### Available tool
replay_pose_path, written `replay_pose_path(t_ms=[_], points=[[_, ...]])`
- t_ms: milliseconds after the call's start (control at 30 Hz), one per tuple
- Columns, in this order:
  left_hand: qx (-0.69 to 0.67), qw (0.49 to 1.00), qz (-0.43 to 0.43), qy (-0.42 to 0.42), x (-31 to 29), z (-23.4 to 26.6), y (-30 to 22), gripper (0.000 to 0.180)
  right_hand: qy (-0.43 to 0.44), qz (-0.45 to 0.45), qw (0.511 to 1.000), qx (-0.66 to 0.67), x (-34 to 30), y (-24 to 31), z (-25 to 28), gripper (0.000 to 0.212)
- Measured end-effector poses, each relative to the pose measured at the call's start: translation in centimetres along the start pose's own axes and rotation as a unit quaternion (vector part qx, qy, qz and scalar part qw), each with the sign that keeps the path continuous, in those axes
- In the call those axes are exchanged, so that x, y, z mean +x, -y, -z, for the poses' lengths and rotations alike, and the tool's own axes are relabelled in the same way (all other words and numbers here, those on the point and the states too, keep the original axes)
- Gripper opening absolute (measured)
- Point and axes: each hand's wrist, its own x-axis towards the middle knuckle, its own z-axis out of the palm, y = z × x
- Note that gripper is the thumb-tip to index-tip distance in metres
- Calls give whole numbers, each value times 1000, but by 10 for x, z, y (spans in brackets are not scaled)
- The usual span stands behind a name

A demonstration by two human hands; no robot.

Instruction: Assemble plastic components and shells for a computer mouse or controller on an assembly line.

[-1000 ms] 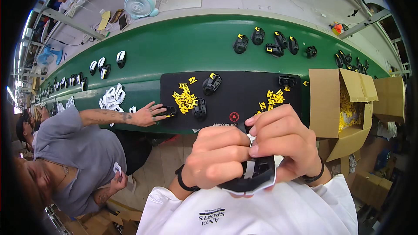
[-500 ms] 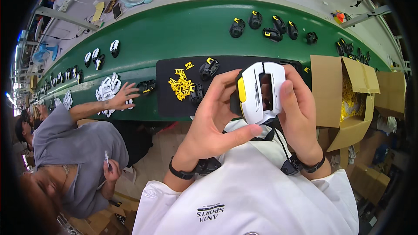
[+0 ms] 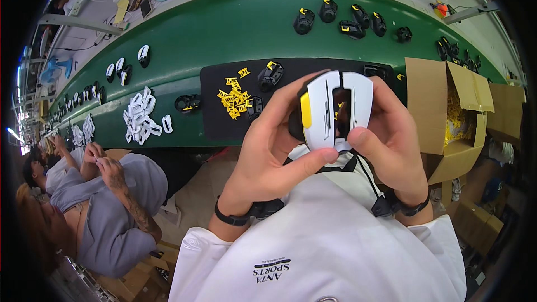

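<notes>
Between both hands, above the mat's near edge, is a plastic housing [image 3: 323, 113] with a split white top, black body and yellow side piece. My left hand [image 3: 267, 159] wraps its left side, thumb pressed on the lower white edge. Curled around the right side, my right hand [image 3: 396, 145] has its thumb at the lower end of the central slot. The housing's underside is hidden. Left of my hands, small yellow plastic parts [image 3: 233, 100] are heaped on a black mat [image 3: 210, 85]. A black housing [image 3: 271, 76] rests beside them.
A green bench [image 3: 240, 28] carries several black housings [image 3: 329, 10] at the back and white frames [image 3: 140, 113] at left. An open cardboard box [image 3: 426, 106] of yellow parts stands at right. A co-worker in a grey shirt [image 3: 120, 210] sits at left.
My right thumb has slid down to the slot's lower end, and the housing has turned slightly. The co-worker's hand has withdrawn from the white frames, and both their hands are now together.
</notes>
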Motion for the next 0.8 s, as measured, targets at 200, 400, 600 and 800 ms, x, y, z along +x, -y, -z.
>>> replay_pose_path(t_ms=[200, 400, 600, 800], points=[[17, 999, 40, 22, -5, 4, 3, 77, 7, 33, 996, -86, -8, -11, 5, 36], [69, 997, 33, 3, -9, 2, 13, 60, -17, 75, 980, -184, 1, -15, 11, 27], [56, 988, 130, -64, -13, -4, 15, 44, -6, 41, 977, -210, 0, -11, 9, 21], [113, 992, 42, -32, -20, 3, 7, 38, 14, 63, 971, -231, -1, -2, -3, 17]])
